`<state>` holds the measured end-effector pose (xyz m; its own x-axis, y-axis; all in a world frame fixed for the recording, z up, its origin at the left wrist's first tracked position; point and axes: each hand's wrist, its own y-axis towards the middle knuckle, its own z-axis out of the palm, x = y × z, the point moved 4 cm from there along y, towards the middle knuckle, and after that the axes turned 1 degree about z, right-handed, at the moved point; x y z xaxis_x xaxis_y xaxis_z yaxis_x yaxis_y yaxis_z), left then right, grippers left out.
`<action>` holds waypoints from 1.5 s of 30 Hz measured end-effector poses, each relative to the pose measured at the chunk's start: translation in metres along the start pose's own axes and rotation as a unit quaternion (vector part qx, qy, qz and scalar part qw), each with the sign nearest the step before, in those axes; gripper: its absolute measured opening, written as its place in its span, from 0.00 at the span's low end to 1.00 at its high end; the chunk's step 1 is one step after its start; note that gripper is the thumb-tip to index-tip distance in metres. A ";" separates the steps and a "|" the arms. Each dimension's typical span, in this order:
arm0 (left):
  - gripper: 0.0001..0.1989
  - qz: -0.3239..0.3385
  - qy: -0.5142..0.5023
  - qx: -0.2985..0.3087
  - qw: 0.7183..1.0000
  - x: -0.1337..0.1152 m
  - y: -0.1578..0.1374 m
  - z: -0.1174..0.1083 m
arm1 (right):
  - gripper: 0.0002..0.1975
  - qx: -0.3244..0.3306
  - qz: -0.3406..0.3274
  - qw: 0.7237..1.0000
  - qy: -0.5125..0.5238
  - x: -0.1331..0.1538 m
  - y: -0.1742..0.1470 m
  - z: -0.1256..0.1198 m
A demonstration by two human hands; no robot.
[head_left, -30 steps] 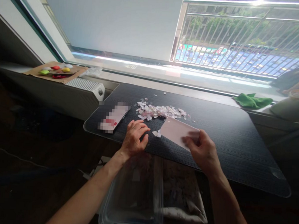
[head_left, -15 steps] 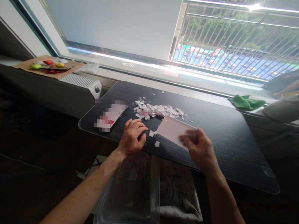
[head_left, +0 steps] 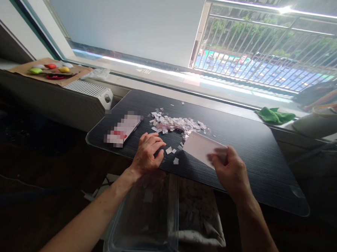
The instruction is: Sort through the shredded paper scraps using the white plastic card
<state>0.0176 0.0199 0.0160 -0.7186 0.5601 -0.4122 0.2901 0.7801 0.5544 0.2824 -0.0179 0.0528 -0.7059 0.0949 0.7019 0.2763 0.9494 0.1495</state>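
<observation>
My right hand [head_left: 232,169] grips the right end of a pale, flat rectangular card [head_left: 202,148], thumb on top. The card is held tilted over the dark table [head_left: 257,157], its left edge beside a heap of small torn paper scraps [head_left: 177,123]. At the table's near edge, my left hand [head_left: 149,153] rests with curved fingers apart and nothing in it. A few loose scraps [head_left: 169,150] lie between the two hands. Left of the heap sits a flat pinkish box-like thing [head_left: 125,129], partly blurred out.
Below the table edge stands a clear plastic bin [head_left: 143,218], with a whitish bag [head_left: 203,218] beside it. A green cloth [head_left: 275,115] lies on the sill at right. On the left are a radiator [head_left: 88,93] and a brown board [head_left: 21,68] bearing colourful items.
The card in my right hand has moved slightly right, and some scraps now trail from the heap towards its left edge. My left hand stays about where it was.
</observation>
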 end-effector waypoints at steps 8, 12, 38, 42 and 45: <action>0.10 0.000 0.006 -0.013 1.000 0.002 0.000 0.000 | 0.11 0.009 0.001 1.000 -0.023 0.031 0.012 0.023; 0.10 -0.028 0.008 -0.025 0.999 0.007 0.000 0.001 | 0.09 0.031 -0.022 0.999 0.002 0.044 0.017 0.036; 0.10 -0.060 -0.036 -0.092 0.993 0.019 0.000 -0.004 | 0.07 0.173 -0.028 0.979 0.108 0.033 0.005 0.043; 0.10 -0.078 -0.074 -0.112 0.988 0.024 0.000 -0.007 | 0.10 0.173 0.014 0.973 0.151 0.023 0.003 0.039; 0.10 -0.096 -0.105 -0.135 0.981 0.026 0.000 -0.010 | 0.11 0.165 0.031 0.971 0.169 0.021 0.007 0.050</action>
<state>-0.0078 0.0312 0.0125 -0.5887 0.4782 -0.6517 -0.0358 0.7900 0.6120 0.2369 0.0057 0.0332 -0.4243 0.1040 0.8996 0.0484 0.9946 -0.0921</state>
